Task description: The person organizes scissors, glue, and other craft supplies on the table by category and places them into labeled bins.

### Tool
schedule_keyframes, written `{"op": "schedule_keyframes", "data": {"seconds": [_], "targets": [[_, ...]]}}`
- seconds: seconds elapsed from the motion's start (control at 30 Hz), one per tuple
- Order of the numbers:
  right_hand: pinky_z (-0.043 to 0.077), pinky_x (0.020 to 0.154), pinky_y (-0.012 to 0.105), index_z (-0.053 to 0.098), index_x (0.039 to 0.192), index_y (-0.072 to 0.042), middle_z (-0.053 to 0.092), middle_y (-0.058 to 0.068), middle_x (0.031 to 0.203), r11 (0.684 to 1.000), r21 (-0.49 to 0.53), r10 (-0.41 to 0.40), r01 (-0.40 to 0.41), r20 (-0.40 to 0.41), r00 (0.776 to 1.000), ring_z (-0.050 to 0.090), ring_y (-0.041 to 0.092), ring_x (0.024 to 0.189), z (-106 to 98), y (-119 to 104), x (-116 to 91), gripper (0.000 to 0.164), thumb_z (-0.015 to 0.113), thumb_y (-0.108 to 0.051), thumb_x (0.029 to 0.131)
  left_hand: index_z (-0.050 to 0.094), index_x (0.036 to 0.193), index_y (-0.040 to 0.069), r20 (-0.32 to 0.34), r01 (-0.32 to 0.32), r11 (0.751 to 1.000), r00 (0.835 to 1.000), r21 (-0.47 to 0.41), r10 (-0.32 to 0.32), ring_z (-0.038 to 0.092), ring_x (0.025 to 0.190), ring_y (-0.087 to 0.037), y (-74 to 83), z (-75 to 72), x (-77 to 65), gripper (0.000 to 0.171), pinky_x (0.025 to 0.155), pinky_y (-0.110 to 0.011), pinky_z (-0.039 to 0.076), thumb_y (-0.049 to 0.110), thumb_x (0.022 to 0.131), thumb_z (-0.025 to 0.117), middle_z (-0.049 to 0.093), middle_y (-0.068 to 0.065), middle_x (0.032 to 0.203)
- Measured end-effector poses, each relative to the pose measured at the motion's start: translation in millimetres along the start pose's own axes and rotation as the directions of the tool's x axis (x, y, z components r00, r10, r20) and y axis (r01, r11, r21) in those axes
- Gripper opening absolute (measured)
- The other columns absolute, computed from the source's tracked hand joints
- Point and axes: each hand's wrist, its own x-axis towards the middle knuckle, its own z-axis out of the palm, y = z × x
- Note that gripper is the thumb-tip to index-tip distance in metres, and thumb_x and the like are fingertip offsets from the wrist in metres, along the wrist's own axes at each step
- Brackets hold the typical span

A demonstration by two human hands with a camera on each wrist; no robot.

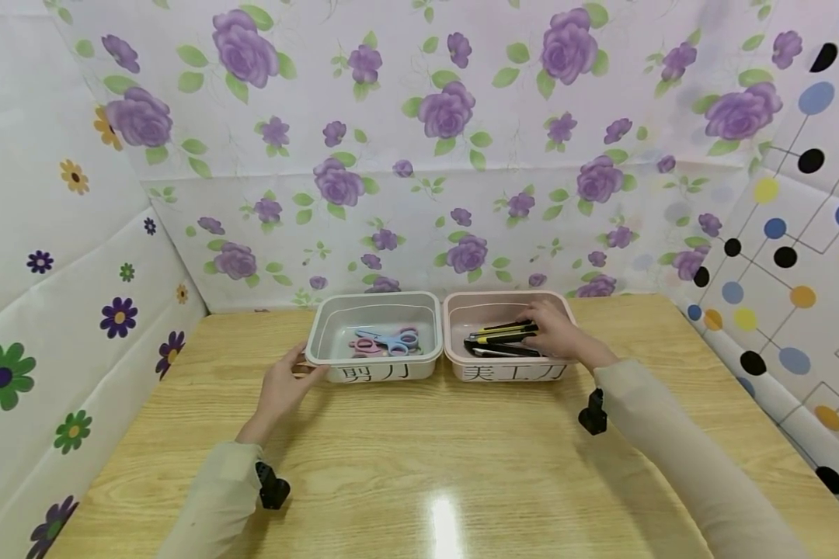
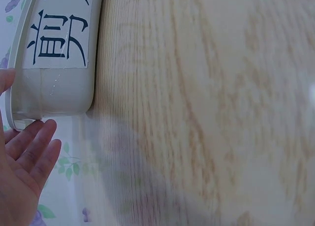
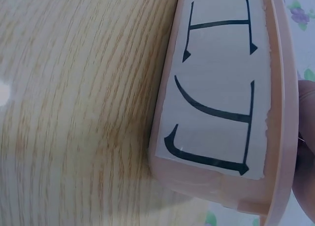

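My left hand (image 1: 288, 380) is at the near left corner of a pale grey bin (image 1: 377, 298), thumb by the front rim and relaxed fingers (image 2: 34, 147) touching its end wall. Inside that bin lie blue scissors (image 1: 391, 341) and pink scissors (image 1: 365, 348). My right hand (image 1: 558, 332) reaches over the near right edge of a pink bin (image 1: 461, 296) and pinches the end of a black and yellow utility knife (image 1: 499, 338). Under it lies a black utility knife (image 1: 506, 351); the right fingertips are partly hidden behind the rim in the right wrist view.
Both bins stand side by side on a wooden table (image 1: 419, 442), near the back edge. Their front labels carry black characters, one on the grey bin (image 2: 59, 39) and one on the pink bin (image 3: 216, 108). Behind hangs a flowered cloth (image 1: 405, 202); patterned cloths flank both sides.
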Motion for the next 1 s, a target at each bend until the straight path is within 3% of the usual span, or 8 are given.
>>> {"op": "schedule_keyframes", "data": {"seconds": [0.47, 0.67, 1.0], "targets": [[0.043, 0.084, 0.048, 0.063, 0.105, 0.006, 0.062, 0.020, 0.103, 1.000, -0.010, -0.004, 0.003, -0.019, 1.000, 0.054, 0.035, 0.098, -1, 8, 4, 0.035, 0.073, -0.004, 0.073, 0.043, 0.133, 0.000, 0.005, 0.012, 1.000, 1.000, 0.000, -0.012, 0.062, 0.091, -0.030, 2.4, -0.3, -0.1, 0.060, 0.070, -0.034, 0.050, 0.027, 0.084, 0.067, 0.062, -0.021, 0.109], [0.047, 0.081, 0.045, 0.062, 0.105, 0.008, 0.062, 0.020, 0.102, 0.999, 0.033, 0.007, -0.005, -0.050, 0.999, 0.057, 0.034, 0.095, -3, 8, 4, 0.035, 0.073, -0.002, 0.074, 0.043, 0.133, 0.001, 0.008, 0.010, 1.000, 1.000, -0.002, -0.010, 0.062, 0.091, -0.029, 1.4, 0.8, 0.8, 0.062, 0.070, -0.034, 0.050, 0.028, 0.084, 0.066, 0.062, -0.020, 0.108], [0.043, 0.086, 0.047, 0.057, 0.114, 0.009, 0.058, 0.022, 0.111, 0.997, 0.082, 0.016, -0.012, -0.042, 0.999, 0.053, 0.035, 0.101, -12, 1, -5, 0.045, 0.071, -0.015, 0.079, 0.042, 0.134, 0.002, 0.019, 0.014, 1.000, 1.000, -0.002, -0.014, 0.062, 0.090, -0.028, 1.3, -1.3, 3.0, 0.062, 0.070, -0.033, 0.051, 0.029, 0.084, 0.066, 0.062, -0.018, 0.109]]}}
